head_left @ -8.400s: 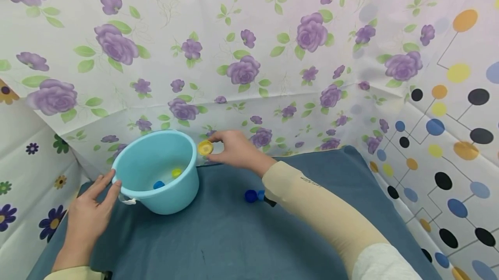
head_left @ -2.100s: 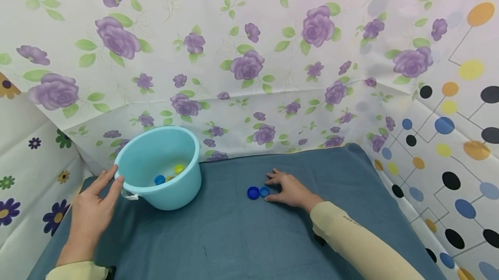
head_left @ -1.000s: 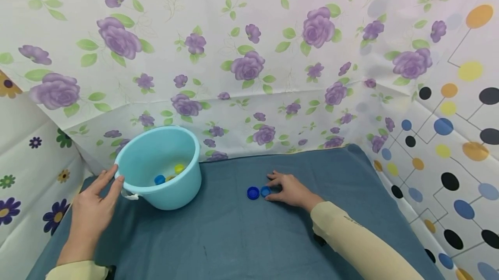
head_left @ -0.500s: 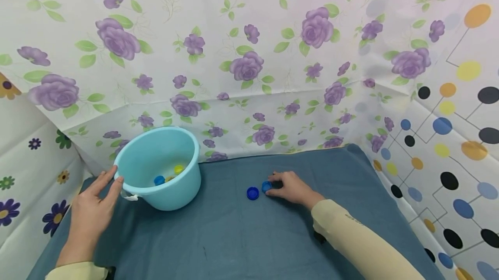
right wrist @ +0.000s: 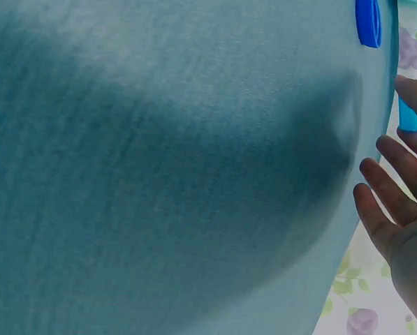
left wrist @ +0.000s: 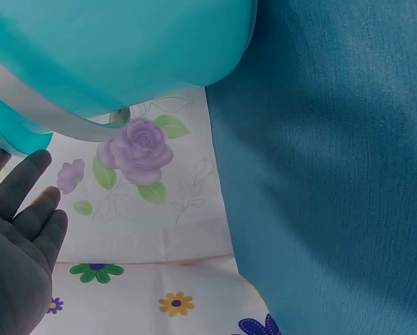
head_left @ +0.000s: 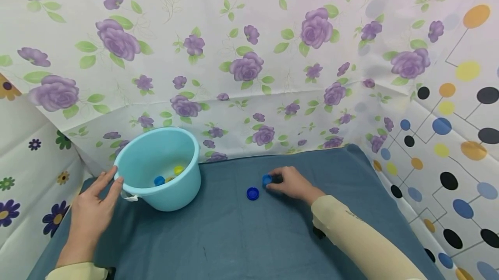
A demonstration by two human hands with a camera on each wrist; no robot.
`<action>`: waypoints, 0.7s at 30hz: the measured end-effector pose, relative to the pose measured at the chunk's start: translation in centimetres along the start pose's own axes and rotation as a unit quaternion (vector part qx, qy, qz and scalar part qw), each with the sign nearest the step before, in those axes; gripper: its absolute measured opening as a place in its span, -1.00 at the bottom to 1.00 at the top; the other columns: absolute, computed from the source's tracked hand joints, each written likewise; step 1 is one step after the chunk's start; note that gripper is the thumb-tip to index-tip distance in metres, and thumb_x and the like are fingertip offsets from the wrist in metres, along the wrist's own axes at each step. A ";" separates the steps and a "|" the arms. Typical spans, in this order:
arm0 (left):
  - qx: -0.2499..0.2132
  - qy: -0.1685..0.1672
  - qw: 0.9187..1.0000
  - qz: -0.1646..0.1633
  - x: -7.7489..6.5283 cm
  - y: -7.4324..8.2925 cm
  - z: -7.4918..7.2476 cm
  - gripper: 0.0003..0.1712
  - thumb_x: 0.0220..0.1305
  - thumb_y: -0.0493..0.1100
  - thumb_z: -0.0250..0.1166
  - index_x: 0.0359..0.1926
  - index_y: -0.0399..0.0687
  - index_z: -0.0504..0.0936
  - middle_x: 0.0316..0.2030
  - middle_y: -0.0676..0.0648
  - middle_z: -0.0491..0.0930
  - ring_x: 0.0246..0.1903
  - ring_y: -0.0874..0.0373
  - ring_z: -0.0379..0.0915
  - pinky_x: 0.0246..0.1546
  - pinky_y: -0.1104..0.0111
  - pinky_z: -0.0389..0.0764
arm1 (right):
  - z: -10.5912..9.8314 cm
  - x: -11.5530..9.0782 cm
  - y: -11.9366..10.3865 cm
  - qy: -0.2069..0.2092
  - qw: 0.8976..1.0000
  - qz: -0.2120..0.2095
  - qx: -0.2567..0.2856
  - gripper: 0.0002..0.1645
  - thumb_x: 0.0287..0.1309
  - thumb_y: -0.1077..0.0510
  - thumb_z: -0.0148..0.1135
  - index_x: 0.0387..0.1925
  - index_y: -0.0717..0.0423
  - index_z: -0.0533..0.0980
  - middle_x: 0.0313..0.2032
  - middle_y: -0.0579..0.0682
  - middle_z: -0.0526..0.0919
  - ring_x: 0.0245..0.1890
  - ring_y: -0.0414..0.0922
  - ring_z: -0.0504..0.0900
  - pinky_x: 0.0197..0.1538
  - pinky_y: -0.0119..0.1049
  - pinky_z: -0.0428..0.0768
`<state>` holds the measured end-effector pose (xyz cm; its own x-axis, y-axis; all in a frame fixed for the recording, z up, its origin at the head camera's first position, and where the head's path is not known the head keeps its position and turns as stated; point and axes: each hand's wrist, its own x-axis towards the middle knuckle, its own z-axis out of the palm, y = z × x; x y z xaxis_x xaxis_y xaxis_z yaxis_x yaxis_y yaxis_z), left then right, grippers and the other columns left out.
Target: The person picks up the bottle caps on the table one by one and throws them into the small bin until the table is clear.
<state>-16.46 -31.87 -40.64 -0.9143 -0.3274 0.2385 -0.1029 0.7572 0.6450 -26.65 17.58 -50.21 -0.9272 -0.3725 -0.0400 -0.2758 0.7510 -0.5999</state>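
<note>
My right hand (head_left: 292, 182) pinches a light blue bottle cap (head_left: 267, 180) between thumb and fingertips, just above the cloth. In the right wrist view this blue cap (right wrist: 409, 115) shows between the fingertips, while the other fingers spread loosely. A dark blue bottle cap (head_left: 252, 193) lies on the cloth to its left. My left hand (head_left: 89, 217) touches the left rim of a light blue bucket (head_left: 175, 200) with nearly straight fingers. Inside the bucket are a blue cap (head_left: 159, 181), a yellow cap (head_left: 178, 170) and a partly hidden darker yellow cap (head_left: 169, 179).
A blue-grey cloth (head_left: 234, 236) covers the table. Flower-printed sheeting (head_left: 218, 72) rises behind it, with dotted sheeting (head_left: 448, 154) on the right. The bucket's white handle (left wrist: 61, 122) hangs down beside my left hand.
Earlier, my right hand held a yellow cap by the bucket; a darker yellow one now lies inside. It then took the light blue cap beside the dark blue one and raised it slightly.
</note>
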 end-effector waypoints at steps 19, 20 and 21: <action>-0.001 0.003 1.000 -0.002 0.0 0.1 0.0 -0.38 0.28 0.29 0.03 0.35 0.44 0.20 0.36 -0.09 0.20 0.36 -0.13 0.12 0.09 -0.32 0.25 | -1.6 1.3 -1.8 0.022 1.000 -0.021 0.000 -0.49 0.05 -0.16 0.31 0.04 -0.10 0.55 0.03 -0.12 0.63 0.09 -0.17 0.57 0.08 -0.15 0.58; -0.002 0.003 1.000 -0.002 0.0 0.1 0.0 -0.38 0.28 0.29 0.03 0.34 0.46 0.20 0.36 -0.10 0.20 0.36 -0.13 0.11 0.09 -0.32 0.25 | -1.7 1.4 -1.9 0.022 0.999 -0.023 -0.002 -0.48 0.05 -0.17 0.30 0.05 -0.10 0.55 0.03 -0.12 0.63 0.09 -0.17 0.56 0.08 -0.15 0.58; -0.001 0.003 1.000 -0.002 0.0 0.1 0.0 -0.39 0.28 0.30 0.02 0.34 0.47 0.19 0.36 -0.09 0.20 0.37 -0.12 0.11 0.09 -0.32 0.25 | -1.7 1.5 -2.0 0.023 0.999 -0.027 -0.003 -0.48 0.06 -0.17 0.30 0.05 -0.10 0.55 0.03 -0.11 0.62 0.09 -0.16 0.56 0.08 -0.15 0.58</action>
<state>-16.42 -31.78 -40.56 -0.9118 -0.3340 0.2390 -0.1064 0.7541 0.6481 -27.93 16.45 -47.66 -0.9215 -0.3873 0.0288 -0.3271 0.7341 -0.5951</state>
